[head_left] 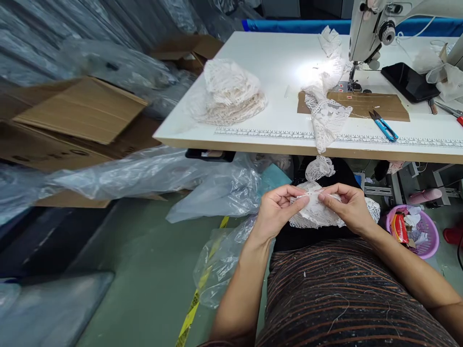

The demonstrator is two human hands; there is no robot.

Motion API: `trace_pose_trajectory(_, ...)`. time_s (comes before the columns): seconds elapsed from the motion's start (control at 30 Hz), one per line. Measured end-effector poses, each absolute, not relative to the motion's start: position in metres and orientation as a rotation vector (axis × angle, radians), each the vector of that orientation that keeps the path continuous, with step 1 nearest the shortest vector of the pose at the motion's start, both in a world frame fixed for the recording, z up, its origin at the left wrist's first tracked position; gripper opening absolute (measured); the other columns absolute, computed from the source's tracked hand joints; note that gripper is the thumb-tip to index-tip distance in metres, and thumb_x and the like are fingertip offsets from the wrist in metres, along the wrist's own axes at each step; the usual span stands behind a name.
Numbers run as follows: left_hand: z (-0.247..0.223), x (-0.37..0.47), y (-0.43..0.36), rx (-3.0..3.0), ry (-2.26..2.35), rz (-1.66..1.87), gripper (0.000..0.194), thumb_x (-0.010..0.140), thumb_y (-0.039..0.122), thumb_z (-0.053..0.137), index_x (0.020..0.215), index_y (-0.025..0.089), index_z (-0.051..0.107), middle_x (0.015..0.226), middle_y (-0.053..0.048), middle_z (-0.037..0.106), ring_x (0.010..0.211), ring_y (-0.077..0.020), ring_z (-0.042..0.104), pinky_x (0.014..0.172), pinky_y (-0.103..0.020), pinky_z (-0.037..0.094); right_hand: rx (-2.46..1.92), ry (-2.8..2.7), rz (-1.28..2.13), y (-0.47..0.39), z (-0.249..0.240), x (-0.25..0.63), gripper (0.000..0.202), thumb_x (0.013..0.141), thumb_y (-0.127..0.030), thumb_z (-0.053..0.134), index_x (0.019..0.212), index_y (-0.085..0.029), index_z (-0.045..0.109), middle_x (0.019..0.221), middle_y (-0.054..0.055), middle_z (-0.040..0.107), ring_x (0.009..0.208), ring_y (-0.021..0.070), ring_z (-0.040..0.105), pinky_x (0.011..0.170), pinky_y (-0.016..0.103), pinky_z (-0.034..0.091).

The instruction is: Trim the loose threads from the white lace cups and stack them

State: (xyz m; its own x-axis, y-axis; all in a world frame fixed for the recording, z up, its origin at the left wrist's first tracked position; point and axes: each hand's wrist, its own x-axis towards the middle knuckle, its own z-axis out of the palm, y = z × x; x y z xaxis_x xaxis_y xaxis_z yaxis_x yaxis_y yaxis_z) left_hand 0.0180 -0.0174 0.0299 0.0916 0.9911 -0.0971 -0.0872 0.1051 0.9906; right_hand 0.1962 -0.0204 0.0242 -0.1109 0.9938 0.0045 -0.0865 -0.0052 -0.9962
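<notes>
By the table (278,50), left hand (275,210) and right hand (349,205) pinching lace (314,214), purple basket (434,238) holding red packet (399,227) and scraps (413,220)

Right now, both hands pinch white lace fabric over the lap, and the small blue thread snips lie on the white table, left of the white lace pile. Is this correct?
Not quite: the head view shows the small blue thread snips right of the white lace pile on the white table. The rest is correct.
</notes>
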Motion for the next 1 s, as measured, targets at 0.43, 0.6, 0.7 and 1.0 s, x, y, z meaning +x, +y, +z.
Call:
trace_pose_trajectory(0.43, 0.033, 0.021, -0.018, 1.154, 1.170, 1.131, 0.043, 0.061, 0.040, 0.087, 0.081, 0.018, 0.056, 0.072, -0.001, 0.071, 0.063, -0.0121, 0.064, 0.061, -0.023, 0.049, -1.111, -1.072, 1.438, -0.024, 0.025, 0.191, 0.045, 0.062, -0.056, 0.083, 0.073, -0.019, 0.059, 0.060, -0.003, 0.062, 0.047, 0.0072, 0.045, 0.044, 0.021, 0.036)
trace_pose_trajectory(0.6, 0.033, 0.022, -0.017, 1.183, 1.193, 1.126, 0.051, 0.061, 0.037, 0.087, 0.091, 0.021, 0.049, 0.072, 0.001, 0.073, 0.061, -0.0122, 0.064, 0.059, -0.022, 0.048, -1.086, -1.087, 1.439, -0.024, 0.015, 0.195, 0.048, 0.065, -0.058, 0.081, 0.088, -0.020, 0.063, 0.071, 0.000, 0.069, 0.060, 0.0111, 0.059, 0.056, 0.024, 0.047)
trace_pose_trajectory(0.7, 0.029, 0.024, -0.015, 1.209, 1.183, 1.136, 0.049, 0.063, 0.035, 0.085, 0.091, 0.020, 0.049, 0.072, 0.001, 0.072, 0.061, -0.0117, 0.063, 0.059, -0.022, 0.048, -1.081, -1.147, 1.437, -0.023, 0.014, 0.198, 0.047, 0.065, -0.054, 0.083, 0.092, -0.020, 0.067, 0.076, 0.001, 0.070, 0.069, 0.0130, 0.063, 0.064, 0.026, 0.050)
trace_pose_trajectory(1.0, -0.002, -0.003, -0.006, 1.216, 0.947, 0.726, 0.060, 0.067, 0.036, 0.085, 0.116, 0.016, 0.057, 0.078, -0.001, 0.071, 0.066, -0.0130, 0.065, 0.062, -0.024, 0.050, -1.125, -1.022, 1.761, 0.000, -0.001, 0.208, 0.044, 0.059, -0.054, 0.084, 0.077, -0.017, 0.067, 0.067, -0.003, 0.063, 0.059, 0.0091, 0.053, 0.057, 0.023, 0.041)
